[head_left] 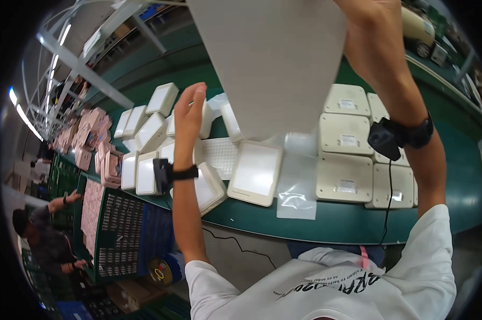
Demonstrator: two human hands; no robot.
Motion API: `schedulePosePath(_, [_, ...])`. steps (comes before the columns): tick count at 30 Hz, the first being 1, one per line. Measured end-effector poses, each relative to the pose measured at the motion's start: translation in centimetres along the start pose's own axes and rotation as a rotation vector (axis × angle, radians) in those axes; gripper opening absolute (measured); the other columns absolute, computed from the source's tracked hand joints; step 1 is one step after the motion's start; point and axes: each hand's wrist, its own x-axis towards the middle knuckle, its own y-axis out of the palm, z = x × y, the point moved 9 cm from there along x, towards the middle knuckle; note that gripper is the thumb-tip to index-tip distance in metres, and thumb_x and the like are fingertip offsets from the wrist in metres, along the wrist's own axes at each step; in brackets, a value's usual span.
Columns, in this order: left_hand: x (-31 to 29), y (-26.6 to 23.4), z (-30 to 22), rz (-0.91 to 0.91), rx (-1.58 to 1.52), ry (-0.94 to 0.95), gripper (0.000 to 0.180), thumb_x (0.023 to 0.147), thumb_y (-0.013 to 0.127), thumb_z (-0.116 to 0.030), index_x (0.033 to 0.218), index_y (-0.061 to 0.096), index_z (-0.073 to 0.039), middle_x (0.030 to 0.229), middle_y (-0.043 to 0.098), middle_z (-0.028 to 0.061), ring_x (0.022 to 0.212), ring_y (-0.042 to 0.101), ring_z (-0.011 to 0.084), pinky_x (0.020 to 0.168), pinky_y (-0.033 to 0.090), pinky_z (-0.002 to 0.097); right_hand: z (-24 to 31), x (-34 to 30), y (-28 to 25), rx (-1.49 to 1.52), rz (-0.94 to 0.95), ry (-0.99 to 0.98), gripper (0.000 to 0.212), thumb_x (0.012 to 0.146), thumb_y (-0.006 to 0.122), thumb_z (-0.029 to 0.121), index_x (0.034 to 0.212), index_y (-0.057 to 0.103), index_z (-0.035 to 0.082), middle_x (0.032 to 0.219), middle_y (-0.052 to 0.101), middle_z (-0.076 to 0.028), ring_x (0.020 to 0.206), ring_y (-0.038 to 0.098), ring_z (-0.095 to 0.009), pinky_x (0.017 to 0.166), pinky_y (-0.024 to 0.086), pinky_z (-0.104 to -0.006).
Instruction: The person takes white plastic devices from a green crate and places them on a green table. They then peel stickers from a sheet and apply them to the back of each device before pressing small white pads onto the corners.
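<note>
My right hand (370,12) is raised at the top of the view and holds a large flat grey-white sheet (273,58) that hangs over the green table (358,224). My left hand (188,114) is lifted with fingers straight and together, just left of the sheet's lower edge, holding nothing. Under the sheet lie a white square tray (255,173), a clear plastic bag (297,186) and a white perforated panel (220,156).
Several cream square units (345,176) lie label-up at the right. More white square units (145,173) and pink ones (110,165) crowd the left. A blue crate (121,234) stands below the table. Another person (43,234) works at far left.
</note>
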Motion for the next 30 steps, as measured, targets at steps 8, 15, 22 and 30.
schedulePosePath(8, [-15.2,10.6,-17.3,0.499,-1.289,-0.309,0.068,0.102,0.056,-0.042,0.148,0.036,0.003,0.143,0.051,0.0127,0.128,0.054,0.0224,0.108,0.041,0.0389,3.3,-8.6,-5.7,0.043,0.058,0.36,0.025,0.091,0.075,0.014,0.111,0.062,0.004,0.098,0.066,-0.001,0.085,0.062,-0.006,0.073,0.051,-0.0211])
schedulePosePath(15, [-20.5,13.7,-25.1,0.332,-1.226,-0.186,0.088,0.08,0.086,-0.018,0.148,0.035,0.003,0.134,0.055,0.0144,0.122,0.055,0.022,0.104,0.043,0.0365,8.6,-18.8,-10.5,-0.057,0.043,0.503,0.034,0.086,0.078,0.01,0.113,0.057,0.004,0.105,0.065,-0.004,0.096,0.061,-0.009,0.085,0.05,-0.0244])
schedulePosePath(22, [-25.3,18.4,-28.9,0.297,-0.907,-0.287,0.057,0.083,0.079,-0.003,0.13,0.048,0.003,0.121,0.062,0.0131,0.107,0.062,0.0174,0.09,0.051,0.0314,11.6,-28.7,-15.3,0.179,-0.169,0.701,0.044,0.08,0.082,0.006,0.113,0.055,0.001,0.107,0.064,-0.009,0.098,0.062,-0.013,0.088,0.05,-0.0278])
schedulePosePath(30, [-27.7,23.9,-27.8,0.474,-0.897,-0.223,0.045,0.079,0.077,0.009,0.118,0.054,0.002,0.112,0.067,0.0168,0.097,0.065,0.0205,0.085,0.054,0.0334,11.1,-35.8,-18.5,-0.155,-0.134,0.657,0.049,0.079,0.079,-0.006,0.119,0.051,-0.001,0.106,0.065,-0.012,0.098,0.063,-0.016,0.083,0.051,-0.0306])
